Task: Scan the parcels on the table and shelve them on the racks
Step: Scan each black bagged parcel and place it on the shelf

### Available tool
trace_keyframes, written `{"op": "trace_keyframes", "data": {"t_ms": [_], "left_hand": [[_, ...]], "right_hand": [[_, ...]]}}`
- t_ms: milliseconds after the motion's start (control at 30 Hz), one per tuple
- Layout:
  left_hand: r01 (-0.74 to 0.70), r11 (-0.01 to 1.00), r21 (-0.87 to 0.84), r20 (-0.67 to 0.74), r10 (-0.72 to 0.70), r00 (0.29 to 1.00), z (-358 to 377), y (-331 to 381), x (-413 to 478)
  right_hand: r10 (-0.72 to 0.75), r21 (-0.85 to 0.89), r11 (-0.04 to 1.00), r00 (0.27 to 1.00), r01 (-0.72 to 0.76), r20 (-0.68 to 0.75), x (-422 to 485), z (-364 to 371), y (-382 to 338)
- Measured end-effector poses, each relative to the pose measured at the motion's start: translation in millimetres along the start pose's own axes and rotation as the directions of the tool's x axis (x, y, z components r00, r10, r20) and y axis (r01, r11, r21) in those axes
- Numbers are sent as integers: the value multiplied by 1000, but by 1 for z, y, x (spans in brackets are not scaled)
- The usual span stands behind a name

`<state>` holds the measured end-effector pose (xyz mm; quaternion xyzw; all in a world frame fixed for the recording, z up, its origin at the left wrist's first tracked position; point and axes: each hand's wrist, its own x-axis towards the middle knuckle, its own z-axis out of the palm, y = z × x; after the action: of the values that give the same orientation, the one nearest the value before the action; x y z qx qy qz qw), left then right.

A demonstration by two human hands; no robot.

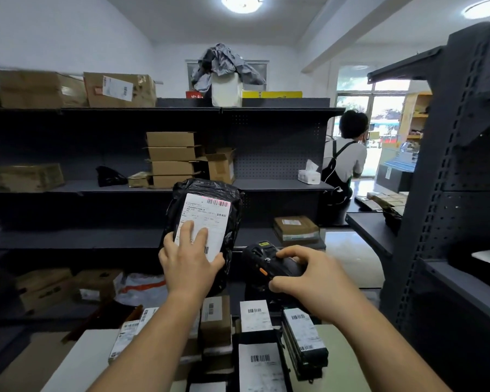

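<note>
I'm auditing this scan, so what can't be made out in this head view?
Head view only:
Print on the label of the black parcel: too small; left hand covers its lower part.
Screen of the scanner: hidden under the right hand.
Nearest table parcels: cut off by the bottom edge, partly behind the forearms.

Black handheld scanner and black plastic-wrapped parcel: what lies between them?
Nothing; the head view shows a narrow bare gap between the black handheld scanner and the black plastic-wrapped parcel, with rack shelving behind.

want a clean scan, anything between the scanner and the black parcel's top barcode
Nothing visible between scanner and top barcode; the left hand holds the parcel with fingers lower on the label.
</note>
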<state>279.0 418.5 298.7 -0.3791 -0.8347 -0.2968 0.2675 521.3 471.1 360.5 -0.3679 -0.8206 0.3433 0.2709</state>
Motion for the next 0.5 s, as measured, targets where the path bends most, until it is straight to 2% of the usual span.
{"op": "trace_keyframes", "data": {"t_ms": [500], "left_hand": [[-51, 998, -26, 22, 51, 998, 22, 31, 11]], "right_hand": [[23, 30, 999, 1000, -23, -19, 1, -27, 14]]}}
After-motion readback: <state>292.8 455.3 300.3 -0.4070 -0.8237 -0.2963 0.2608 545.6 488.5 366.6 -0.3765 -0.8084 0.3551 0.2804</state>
